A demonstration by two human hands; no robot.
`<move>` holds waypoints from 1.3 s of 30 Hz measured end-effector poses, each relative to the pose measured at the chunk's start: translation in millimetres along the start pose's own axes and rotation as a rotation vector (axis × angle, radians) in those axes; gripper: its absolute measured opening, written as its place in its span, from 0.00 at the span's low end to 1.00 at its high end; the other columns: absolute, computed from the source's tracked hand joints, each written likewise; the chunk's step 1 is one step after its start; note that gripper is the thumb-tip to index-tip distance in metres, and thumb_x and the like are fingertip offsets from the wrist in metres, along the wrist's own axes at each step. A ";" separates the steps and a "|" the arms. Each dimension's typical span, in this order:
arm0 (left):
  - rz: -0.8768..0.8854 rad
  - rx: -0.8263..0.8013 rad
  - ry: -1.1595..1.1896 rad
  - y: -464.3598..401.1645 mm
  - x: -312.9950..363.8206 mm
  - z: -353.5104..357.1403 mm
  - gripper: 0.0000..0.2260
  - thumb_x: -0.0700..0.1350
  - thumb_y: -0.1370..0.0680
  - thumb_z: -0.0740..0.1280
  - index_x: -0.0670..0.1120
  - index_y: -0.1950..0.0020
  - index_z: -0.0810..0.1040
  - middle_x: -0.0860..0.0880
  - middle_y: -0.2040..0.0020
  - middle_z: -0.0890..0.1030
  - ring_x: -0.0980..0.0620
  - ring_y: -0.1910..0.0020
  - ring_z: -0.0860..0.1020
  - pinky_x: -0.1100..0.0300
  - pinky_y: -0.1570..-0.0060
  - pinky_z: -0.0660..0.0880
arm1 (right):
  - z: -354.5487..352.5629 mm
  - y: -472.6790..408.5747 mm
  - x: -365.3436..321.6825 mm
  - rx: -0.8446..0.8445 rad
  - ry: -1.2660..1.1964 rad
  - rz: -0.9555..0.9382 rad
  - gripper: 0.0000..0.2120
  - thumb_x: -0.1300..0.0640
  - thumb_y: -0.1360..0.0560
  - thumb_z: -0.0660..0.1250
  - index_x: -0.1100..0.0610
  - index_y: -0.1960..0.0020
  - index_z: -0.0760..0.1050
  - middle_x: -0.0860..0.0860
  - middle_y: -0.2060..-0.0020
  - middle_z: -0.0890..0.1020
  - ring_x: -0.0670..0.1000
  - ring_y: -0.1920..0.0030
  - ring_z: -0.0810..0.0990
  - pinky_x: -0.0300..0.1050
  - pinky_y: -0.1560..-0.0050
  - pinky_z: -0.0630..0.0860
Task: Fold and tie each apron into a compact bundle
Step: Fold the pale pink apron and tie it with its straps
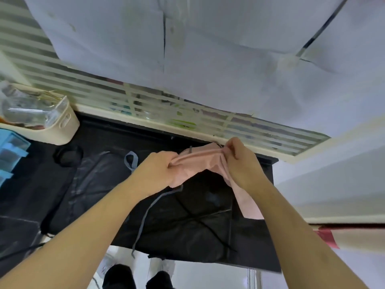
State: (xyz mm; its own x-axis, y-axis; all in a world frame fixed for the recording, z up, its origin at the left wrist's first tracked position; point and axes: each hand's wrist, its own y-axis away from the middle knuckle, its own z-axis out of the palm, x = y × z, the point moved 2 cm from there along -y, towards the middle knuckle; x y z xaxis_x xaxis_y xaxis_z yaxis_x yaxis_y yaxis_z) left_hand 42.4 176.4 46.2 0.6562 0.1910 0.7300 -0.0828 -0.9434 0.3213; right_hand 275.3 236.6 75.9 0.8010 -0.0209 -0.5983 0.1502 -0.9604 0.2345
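Grey tie strap (145, 213) trails down off the near edge of the dark surface (198, 236), left loose, presumably for the wrap to come. Above it, left hand (160, 171) bunches one end of the pink apron (195, 164), right hand (239, 158) pinches the other, keeping the roll taut. Beyond, a cream basket (62, 124) sits left.

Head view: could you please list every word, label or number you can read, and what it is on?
No text can be read in this view.
The coloured items behind the slatted screen may carry print, but they are too blurred to read.
The pink apron, basket and blue box show none.
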 end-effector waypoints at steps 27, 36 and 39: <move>0.166 0.267 -0.163 153.3 139.1 -229.0 0.14 0.61 0.21 0.69 0.53 0.58 0.83 0.53 0.68 0.79 0.56 0.69 0.76 0.57 0.63 0.70 | -162.1 116.8 -95.6 0.455 0.164 -0.201 0.16 0.67 0.27 0.67 0.46 0.50 0.79 0.46 0.61 0.82 0.50 0.58 0.80 0.47 0.58 0.78; 0.262 0.643 -0.262 167.4 153.1 -293.0 0.11 0.44 0.17 0.65 0.52 0.59 0.78 0.51 0.58 0.81 0.48 0.57 0.78 0.55 0.61 0.68 | -216.4 170.5 -191.3 0.351 0.182 -0.416 0.15 0.38 0.18 0.60 0.36 0.33 0.66 0.40 0.44 0.79 0.48 0.48 0.79 0.45 0.48 0.74; 0.201 0.604 -0.228 173.6 149.1 -303.0 0.15 0.44 0.15 0.62 0.48 0.61 0.77 0.47 0.60 0.80 0.45 0.56 0.78 0.56 0.62 0.67 | -215.0 196.5 -211.8 0.350 0.655 -0.453 0.51 0.23 0.32 0.66 0.31 0.20 0.38 0.44 0.34 0.63 0.49 0.46 0.72 0.52 0.49 0.77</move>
State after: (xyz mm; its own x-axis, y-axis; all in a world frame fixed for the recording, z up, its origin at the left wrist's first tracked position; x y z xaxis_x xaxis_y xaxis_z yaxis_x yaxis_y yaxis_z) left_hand -101.4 123.3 393.6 0.8194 -0.0037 0.5732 0.1705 -0.9532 -0.2498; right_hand 259.8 112.0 413.5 0.8955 0.4449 0.0090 0.4346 -0.8700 -0.2327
